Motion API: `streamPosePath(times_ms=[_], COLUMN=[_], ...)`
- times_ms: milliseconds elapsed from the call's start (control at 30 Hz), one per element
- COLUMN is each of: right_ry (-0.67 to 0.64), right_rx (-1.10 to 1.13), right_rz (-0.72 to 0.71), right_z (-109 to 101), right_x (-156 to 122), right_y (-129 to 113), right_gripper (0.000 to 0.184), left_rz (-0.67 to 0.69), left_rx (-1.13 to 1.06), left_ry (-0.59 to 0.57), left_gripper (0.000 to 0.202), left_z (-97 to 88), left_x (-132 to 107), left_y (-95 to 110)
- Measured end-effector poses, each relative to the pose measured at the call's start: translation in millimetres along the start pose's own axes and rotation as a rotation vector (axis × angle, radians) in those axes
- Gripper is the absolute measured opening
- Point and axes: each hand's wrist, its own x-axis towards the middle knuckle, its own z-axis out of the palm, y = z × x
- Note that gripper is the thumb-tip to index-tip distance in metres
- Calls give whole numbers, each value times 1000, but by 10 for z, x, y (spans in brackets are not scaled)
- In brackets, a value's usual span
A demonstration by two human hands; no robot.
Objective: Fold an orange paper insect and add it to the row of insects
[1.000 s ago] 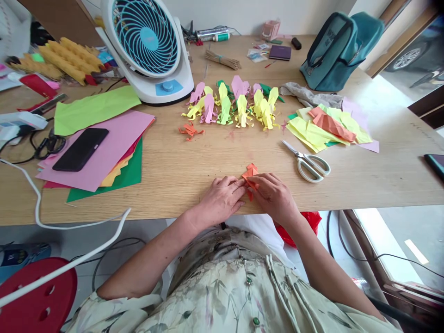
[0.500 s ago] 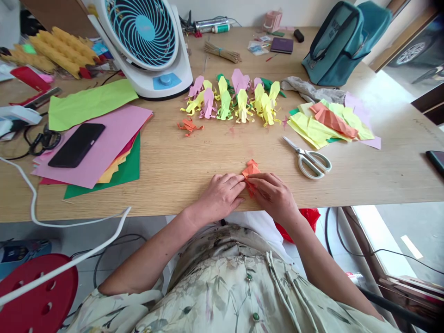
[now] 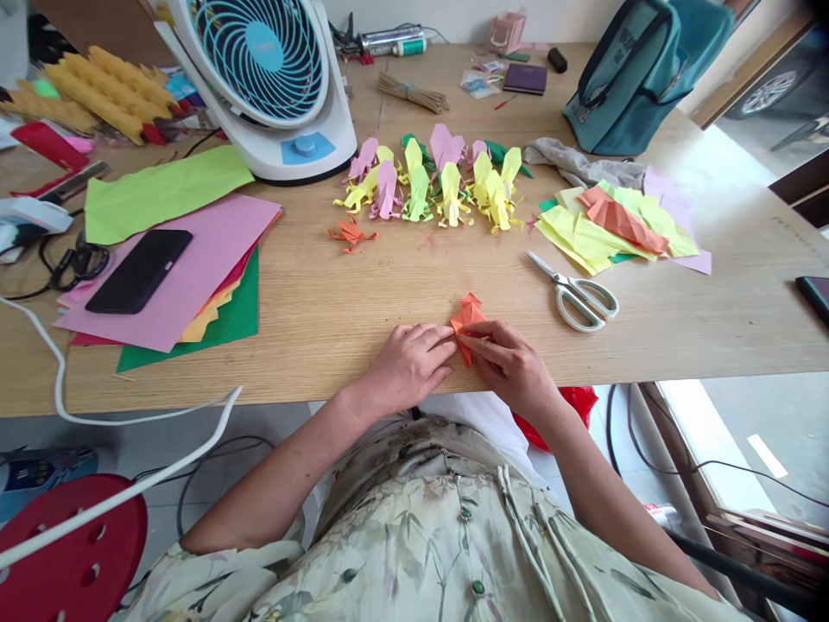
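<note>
A small orange folded paper piece (image 3: 467,318) lies near the front edge of the wooden table (image 3: 363,294). My left hand (image 3: 411,364) rests flat beside it, fingertips pressing on its left side. My right hand (image 3: 511,363) has its fingers curled and pinches the piece's lower right part. Beyond them stands a row of several finished paper figures (image 3: 431,186) in yellow, pink and green, with one small orange figure (image 3: 350,233) in front of the row.
White-handled scissors (image 3: 573,294) lie right of my hands. Cut paper scraps (image 3: 615,229) sit beyond them, and a teal bag (image 3: 641,73) stands at the back. Coloured sheets with a black phone (image 3: 139,269) lie left. A desk fan (image 3: 272,78) stands behind.
My hands stay on the orange piece; the right fingers have shifted slightly along its fold. The view has drifted a little, nothing else moved.
</note>
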Motion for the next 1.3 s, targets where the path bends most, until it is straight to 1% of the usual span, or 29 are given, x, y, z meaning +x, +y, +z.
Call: streamPosePath(times_ms=[167,267,367,533,667,733,800,833,900,1033,1133,1233,1300], right_ry=[-29,-24,-15,21,30,33,31,32,33,51,36,26,19], right_rx=[-14,-11,0,31,30,35,30,20,-10,-50,-57,-74,-79], right_rz=[-13,-15,-7,9,6,0,3,6,14,16,-1,-22,-32], right_z=[-8,-11,-14,-12,-6,-8,-14,-20,-32,-53,-50,-37,-30], right_x=[-4,4,11,5,4,9,13,13,8,-25,-53,-72,-78], right_y=[10,4,-9,-22,-24,-28,-35,-38,-45,-53,-43,-22,-9], right_gripper=[35,34,31,21,14,14,15,16,17,14,11,14,18], left_rz=[-4,-18,-20,-7,-5,18,78,111,160,166,150,127,139], left_rx=[-24,-45,-42,-5,43,66,68,60,49,65,-22,-161,-243], left_ry=[21,10,-1,-3,1,25,36,31,-17,-59,-56,-55,-70], left_gripper=[29,29,33,41,39,32,30,30,28,18,14,8,5], left_z=[6,2,3,14,5,-5,-16,-22,-32,-36,-19,1,8], left_x=[-11,-8,-1,-4,20,77,175,235,365,585,678,719,727], left_y=[0,2,4,8,-4,-40,-96,-128,-183,-228,-236,-270,-309])
